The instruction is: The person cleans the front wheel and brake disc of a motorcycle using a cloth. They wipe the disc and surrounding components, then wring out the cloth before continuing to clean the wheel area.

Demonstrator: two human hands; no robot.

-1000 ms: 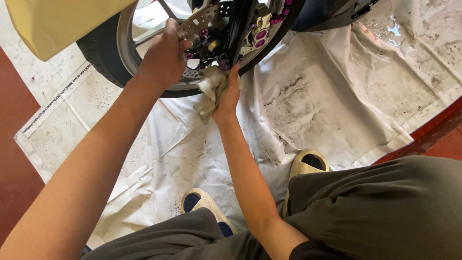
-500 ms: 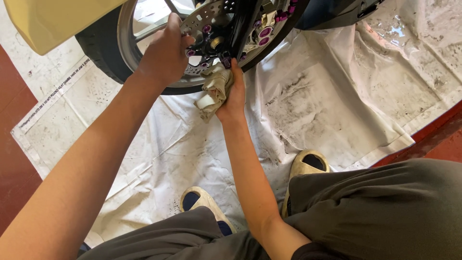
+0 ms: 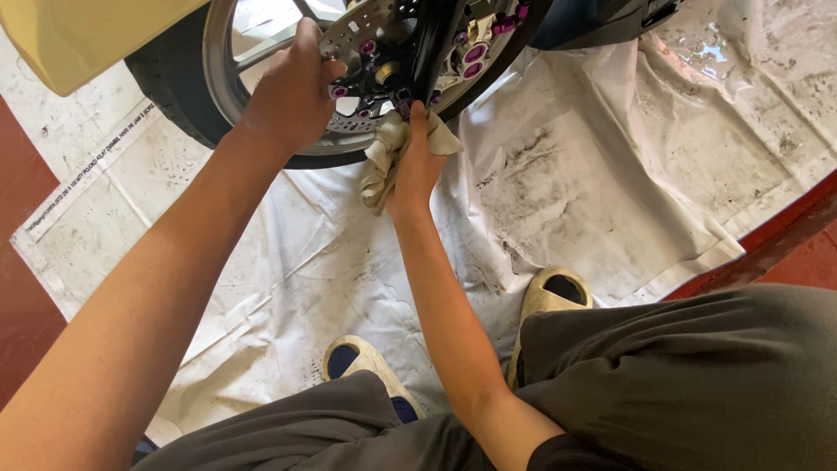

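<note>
A motorcycle front wheel [image 3: 183, 105] with a black tyre, silver rim and a brake disc [image 3: 366, 44] with purple bolts stands at the top of the view. My left hand [image 3: 292, 92] grips the rim and disc edge from the left. My right hand [image 3: 417, 166] holds a crumpled cream cloth [image 3: 384, 157] and presses it up against the lower part of the disc, beside the black fork leg [image 3: 436, 35].
A stained white plastic sheet [image 3: 610, 174] covers the floor under the wheel, with red floor [image 3: 26, 201] at the left and right edges. A pale yellow fender [image 3: 78, 35] sits top left. My feet in beige clogs [image 3: 549, 301] rest on the sheet.
My right hand with the cloth has moved slightly up along the disc toward the hub. My left hand has stayed on the rim.
</note>
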